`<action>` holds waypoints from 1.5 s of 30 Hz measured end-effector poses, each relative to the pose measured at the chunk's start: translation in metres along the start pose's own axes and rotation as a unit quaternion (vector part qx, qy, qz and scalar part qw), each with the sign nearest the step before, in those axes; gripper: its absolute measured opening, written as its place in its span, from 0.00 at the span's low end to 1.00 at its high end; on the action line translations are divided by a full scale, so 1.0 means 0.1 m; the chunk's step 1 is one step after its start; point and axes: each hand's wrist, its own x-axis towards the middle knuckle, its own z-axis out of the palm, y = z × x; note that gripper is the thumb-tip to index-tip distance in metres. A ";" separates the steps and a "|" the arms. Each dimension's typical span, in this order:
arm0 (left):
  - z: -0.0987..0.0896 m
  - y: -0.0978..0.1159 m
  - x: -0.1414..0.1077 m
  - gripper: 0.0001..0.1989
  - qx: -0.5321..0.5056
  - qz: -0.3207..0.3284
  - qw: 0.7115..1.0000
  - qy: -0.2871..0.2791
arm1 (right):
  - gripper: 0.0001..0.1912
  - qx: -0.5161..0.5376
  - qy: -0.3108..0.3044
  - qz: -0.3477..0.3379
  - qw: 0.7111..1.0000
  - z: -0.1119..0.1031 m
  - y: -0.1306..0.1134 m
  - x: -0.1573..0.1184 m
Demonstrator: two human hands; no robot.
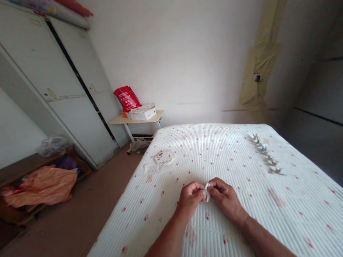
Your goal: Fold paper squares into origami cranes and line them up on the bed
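Observation:
Between my two hands is a small piece of folded white paper (206,196), held just above the bed (164,230). My left hand (190,195) pinches its left side with thumb and fingers. From the right, my right hand (224,195) grips its upper edge in the same way. Fingers cover part of the paper, so its exact shape is hard to make out. Farther off on the right lies a row of several small folded paper figures (262,149), which look like birds. Loose printed paper pieces (164,157) rest on the bed's left side.
A small table (120,120) by the wall carries a red bag (127,98) and a white box (144,114). Along the left stand a pale cupboard (64,70) and a low wooden shelf with an orange plastic bag (42,188). A socket (257,77) is on the wall.

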 end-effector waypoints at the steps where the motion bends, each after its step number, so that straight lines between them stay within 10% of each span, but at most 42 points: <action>1: 0.00 0.01 0.00 0.07 0.000 0.001 1.000 -0.001 | 0.11 -0.002 0.000 0.000 1.000 0.01 -0.01 0.00; 18: 0.03 -0.03 0.00 0.02 0.008 0.039 0.999 0.006 | 0.07 0.031 0.015 -0.032 0.999 0.04 0.08 0.01; 45: 0.01 -0.05 -0.04 0.23 0.126 0.092 0.987 0.047 | 0.12 -0.075 0.002 -0.019 0.997 0.05 0.08 0.00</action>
